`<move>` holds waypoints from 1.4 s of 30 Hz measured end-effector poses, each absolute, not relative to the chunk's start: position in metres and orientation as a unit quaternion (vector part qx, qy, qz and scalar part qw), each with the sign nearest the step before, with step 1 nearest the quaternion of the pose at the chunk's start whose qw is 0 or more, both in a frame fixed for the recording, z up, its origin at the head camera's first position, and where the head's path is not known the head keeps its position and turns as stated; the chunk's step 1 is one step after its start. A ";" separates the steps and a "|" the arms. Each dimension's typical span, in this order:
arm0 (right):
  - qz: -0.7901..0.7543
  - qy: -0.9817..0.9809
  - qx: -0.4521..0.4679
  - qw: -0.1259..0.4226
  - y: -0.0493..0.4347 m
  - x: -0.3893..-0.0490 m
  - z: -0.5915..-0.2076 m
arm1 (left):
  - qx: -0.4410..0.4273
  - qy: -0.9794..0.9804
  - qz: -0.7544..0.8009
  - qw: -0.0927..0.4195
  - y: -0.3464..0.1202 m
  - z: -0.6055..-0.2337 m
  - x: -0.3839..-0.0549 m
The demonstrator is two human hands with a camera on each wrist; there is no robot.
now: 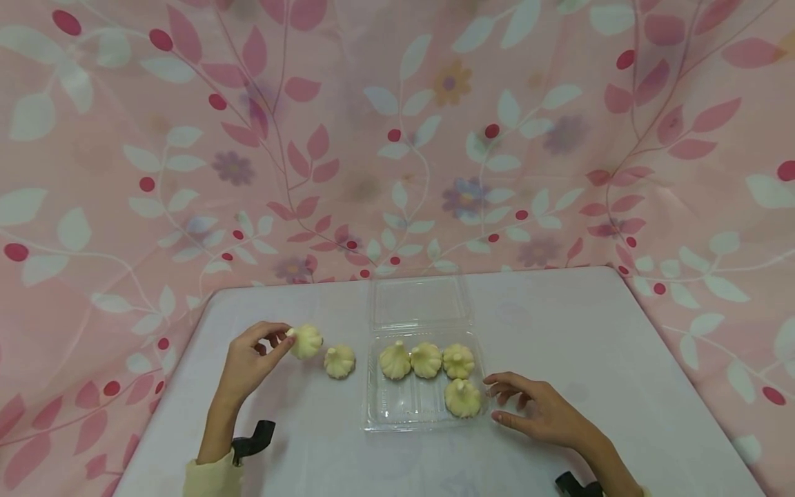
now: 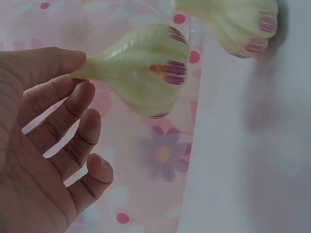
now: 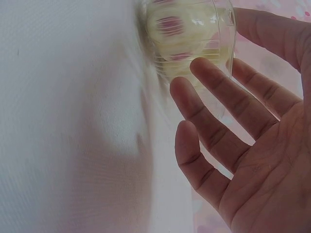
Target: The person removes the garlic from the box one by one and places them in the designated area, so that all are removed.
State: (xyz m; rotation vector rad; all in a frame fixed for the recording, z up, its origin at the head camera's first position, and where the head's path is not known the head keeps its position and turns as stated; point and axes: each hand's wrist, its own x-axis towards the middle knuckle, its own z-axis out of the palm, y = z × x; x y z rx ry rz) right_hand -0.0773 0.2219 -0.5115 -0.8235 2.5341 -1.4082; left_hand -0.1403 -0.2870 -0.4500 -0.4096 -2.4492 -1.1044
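My left hand (image 1: pixel 251 359) pinches a garlic bulb (image 2: pixel 146 73) by its stem between thumb and forefinger, the other fingers loosely bent. Pale yellow-green with purple streaks at its base, this bulb is left of the container. Another garlic bulb (image 1: pixel 339 362) sits on the table just to its right. In the middle stands a clear plastic container (image 1: pixel 397 414) with its lid (image 1: pixel 421 302) folded back. Three bulbs line its back row, and one more garlic bulb (image 1: pixel 462 398) is at the front right. My right hand (image 1: pixel 546 414) is at the container's right wall, fingers loosely extended, holding nothing.
A white-covered table (image 1: pixel 559 317) carries everything. Behind it hangs a pink curtain (image 1: pixel 348 138) with leaves and flowers. Black wrist mounts (image 1: pixel 253 442) are on both forearms.
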 end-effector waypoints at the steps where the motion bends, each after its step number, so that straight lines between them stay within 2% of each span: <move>1: -0.467 0.839 -0.273 0.064 0.222 -0.077 -0.511 | -0.146 -0.883 -0.394 0.208 -0.288 -0.451 -0.140; 9: -0.470 0.838 -0.270 0.067 0.222 -0.077 -0.512 | -0.128 -0.902 -0.371 0.182 -0.290 -0.460 -0.139; 27: -0.461 0.847 -0.258 0.067 0.221 -0.077 -0.511 | -0.155 -0.919 -0.320 0.172 -0.292 -0.472 -0.138; 42: -0.459 0.848 -0.258 0.067 0.221 -0.077 -0.513 | -0.144 -0.931 -0.306 0.138 -0.289 -0.479 -0.140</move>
